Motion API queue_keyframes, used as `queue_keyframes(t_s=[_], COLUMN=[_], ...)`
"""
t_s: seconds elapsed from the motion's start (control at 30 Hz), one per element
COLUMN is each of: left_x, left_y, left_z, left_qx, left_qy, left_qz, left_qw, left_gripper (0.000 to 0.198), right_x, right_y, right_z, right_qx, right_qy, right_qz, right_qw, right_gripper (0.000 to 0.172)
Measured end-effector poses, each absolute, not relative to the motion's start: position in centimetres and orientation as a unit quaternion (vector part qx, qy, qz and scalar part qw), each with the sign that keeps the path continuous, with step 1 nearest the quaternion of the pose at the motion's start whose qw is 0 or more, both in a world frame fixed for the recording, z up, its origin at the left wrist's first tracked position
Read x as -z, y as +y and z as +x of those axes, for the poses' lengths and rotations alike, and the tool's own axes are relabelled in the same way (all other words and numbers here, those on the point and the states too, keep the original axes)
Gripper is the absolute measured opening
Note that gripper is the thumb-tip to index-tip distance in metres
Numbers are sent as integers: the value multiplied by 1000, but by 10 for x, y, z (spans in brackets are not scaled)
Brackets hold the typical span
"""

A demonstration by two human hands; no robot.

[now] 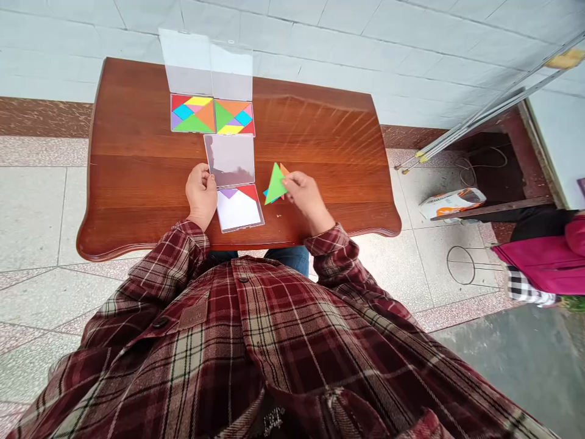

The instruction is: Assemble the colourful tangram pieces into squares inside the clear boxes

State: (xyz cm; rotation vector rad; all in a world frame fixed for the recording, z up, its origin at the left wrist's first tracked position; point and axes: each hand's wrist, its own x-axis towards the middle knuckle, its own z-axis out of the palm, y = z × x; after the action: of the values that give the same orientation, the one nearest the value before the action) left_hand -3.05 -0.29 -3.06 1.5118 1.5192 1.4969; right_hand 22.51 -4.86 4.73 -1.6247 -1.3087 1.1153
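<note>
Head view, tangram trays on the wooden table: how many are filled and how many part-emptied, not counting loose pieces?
Filled tangram trays: 2
Part-emptied tangram tray: 1
Total: 3

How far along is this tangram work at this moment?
Done: the two far tangram squares look fully filled. In hand: the right hand holds a green triangle, with an orange piece and a blue piece behind it; the left hand touches the clear panel. Left: the nearest tray shows only a purple piece and a red piece, otherwise bare white.
</note>
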Motion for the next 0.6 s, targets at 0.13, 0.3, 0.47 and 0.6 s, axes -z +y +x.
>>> queue_keyframes(t_s=[0.13,0.3,0.47,0.6], left_x=[31,30,29,28], left_y=[-2,-2,-3,-4], left_z=[-32,-33,-32,-30], left_qx=[-550,-554,-551,-552], left_qy=[563,559,557,554], left_qz=[562,559,559,561], left_qw=[254,262,270,270], left_gripper=[20,20,20,19], right_x=[-38,-32,-54,-62], right_y=[-35,-28,-37,-46], right_z=[278,295,254,195], right_qx=[-352,-248,-138,-212], right_qy=[-515,-567,-647,-733], right_qz=[-696,-748,-726,-627], right_qw=[355,239,190,154], right_gripper=[15,8,22,19])
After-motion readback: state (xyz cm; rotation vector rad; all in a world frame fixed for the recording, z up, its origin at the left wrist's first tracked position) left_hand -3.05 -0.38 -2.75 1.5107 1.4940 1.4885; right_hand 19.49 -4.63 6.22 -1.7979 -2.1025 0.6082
